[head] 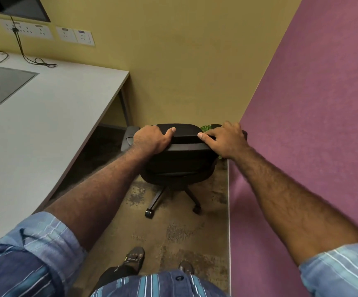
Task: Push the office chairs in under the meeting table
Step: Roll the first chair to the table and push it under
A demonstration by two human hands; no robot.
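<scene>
A black office chair on castors stands in the corner, seen from behind, to the right of the white meeting table. My left hand grips the left end of the chair's top edge, fingers curled over it. My right hand grips the right end of the same edge. The chair's grey left armrest shows near the table's corner. The seat is hidden behind the backrest.
A purple wall runs close along the right, a yellow wall stands ahead. The table has a grey inset panel, cables and wall sockets behind it. Carpet lies between my feet and the chair.
</scene>
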